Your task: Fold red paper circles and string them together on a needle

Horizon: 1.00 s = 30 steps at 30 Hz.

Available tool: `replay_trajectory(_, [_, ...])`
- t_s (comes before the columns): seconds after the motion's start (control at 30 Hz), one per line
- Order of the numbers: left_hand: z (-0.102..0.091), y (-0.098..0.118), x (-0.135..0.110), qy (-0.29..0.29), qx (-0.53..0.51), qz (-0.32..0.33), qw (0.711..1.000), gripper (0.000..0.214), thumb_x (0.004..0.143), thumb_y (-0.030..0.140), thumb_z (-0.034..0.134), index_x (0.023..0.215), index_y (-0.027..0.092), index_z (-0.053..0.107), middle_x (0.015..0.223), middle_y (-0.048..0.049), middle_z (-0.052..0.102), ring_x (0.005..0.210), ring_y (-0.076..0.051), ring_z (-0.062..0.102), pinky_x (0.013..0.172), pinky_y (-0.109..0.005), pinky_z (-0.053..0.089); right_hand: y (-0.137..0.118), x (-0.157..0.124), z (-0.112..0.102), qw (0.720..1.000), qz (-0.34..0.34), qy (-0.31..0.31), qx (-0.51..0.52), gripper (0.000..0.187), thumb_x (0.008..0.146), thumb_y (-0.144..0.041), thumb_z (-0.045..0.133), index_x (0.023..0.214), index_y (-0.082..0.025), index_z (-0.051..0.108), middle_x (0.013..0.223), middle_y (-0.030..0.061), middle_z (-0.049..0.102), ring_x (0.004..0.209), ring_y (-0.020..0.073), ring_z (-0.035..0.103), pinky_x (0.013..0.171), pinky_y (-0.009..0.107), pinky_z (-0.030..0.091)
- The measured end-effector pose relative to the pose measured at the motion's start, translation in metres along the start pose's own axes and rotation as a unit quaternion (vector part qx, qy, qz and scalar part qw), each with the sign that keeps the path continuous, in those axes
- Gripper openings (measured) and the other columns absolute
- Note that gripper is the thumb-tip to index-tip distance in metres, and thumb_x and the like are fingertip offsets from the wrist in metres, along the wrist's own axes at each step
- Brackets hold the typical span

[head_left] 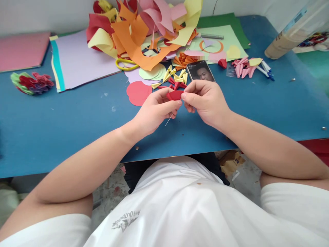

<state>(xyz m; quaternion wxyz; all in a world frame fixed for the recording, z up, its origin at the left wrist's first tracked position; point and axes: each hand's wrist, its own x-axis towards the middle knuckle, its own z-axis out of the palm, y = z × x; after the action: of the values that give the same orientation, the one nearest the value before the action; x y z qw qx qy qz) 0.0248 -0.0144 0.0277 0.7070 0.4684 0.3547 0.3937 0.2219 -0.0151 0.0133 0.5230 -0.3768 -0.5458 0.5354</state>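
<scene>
My left hand (154, 111) and my right hand (204, 99) meet above the blue table (64, 120), both pinching a small folded red paper piece (174, 95) between thumb and fingers. A thin needle or pin (169, 120) sticks out below my left fingers. Just behind the hands lie several small folded yellow and red paper cones (176, 77), a red paper circle (138, 93) and a phone (200, 71) with its screen lit.
A heap of cut coloured paper scraps (146, 27) and yellow scissors (125, 64) lie at the back. Lilac sheets (82, 58) and a pink sheet (23, 51) lie left, with a paper flower (32, 83). Pink folded pieces (243, 67), pens (266, 68) and a bottle (290, 34) are right.
</scene>
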Motion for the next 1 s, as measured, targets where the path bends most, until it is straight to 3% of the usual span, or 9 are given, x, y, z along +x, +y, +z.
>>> replay_trajectory(0.3, [-0.010, -0.010, 0.004, 0.018, 0.078, 0.102, 0.992, 0.024, 0.083, 0.027, 0.103, 0.086, 0.023, 0.079, 0.080, 0.0008, 0.075, 0.071, -0.014, 0.068, 0.067, -0.028, 0.058, 0.000, -0.002, 0.000, 0.999, -0.024, -0.007, -0.023, 0.018, 0.091, -0.029, 0.095, 0.087, -0.022, 0.079, 0.073, -0.0026, 0.075, 0.051, 0.0110, 0.060, 0.048, 0.027, 0.049])
replay_trajectory(0.47, [-0.009, -0.007, -0.002, 0.068, 0.193, 0.209, 0.956, 0.019, 0.091, 0.033, 0.097, 0.086, 0.023, 0.082, 0.085, -0.0020, 0.076, 0.077, -0.016, 0.066, 0.066, -0.029, 0.054, -0.003, -0.008, 0.003, 0.997, -0.060, 0.012, -0.056, 0.025, 0.097, -0.032, 0.096, 0.084, -0.023, 0.077, 0.072, -0.0027, 0.074, 0.052, 0.0111, 0.061, 0.052, 0.029, 0.056])
replay_trajectory(0.83, [-0.008, -0.004, -0.014, 0.050, 0.280, 0.337, 0.897, 0.016, 0.099, 0.032, 0.092, 0.091, 0.023, 0.081, 0.083, -0.0015, 0.075, 0.073, -0.015, 0.063, 0.069, -0.032, 0.057, -0.012, -0.026, 0.011, 0.985, -0.132, 0.037, -0.106, 0.021, 0.102, -0.030, 0.090, 0.085, -0.024, 0.080, 0.073, -0.0037, 0.071, 0.054, 0.0106, 0.061, 0.051, 0.027, 0.055])
replay_trajectory(1.0, [-0.002, -0.002, -0.019, 0.051, 0.280, 0.350, 0.893, 0.023, 0.101, 0.036, 0.092, 0.087, 0.025, 0.078, 0.081, -0.0020, 0.074, 0.074, -0.017, 0.063, 0.072, -0.037, 0.058, -0.019, -0.032, 0.015, 0.977, -0.138, 0.059, -0.149, 0.020, 0.100, -0.032, 0.087, 0.083, -0.025, 0.077, 0.072, -0.0020, 0.068, 0.060, 0.0122, 0.059, 0.052, 0.028, 0.052])
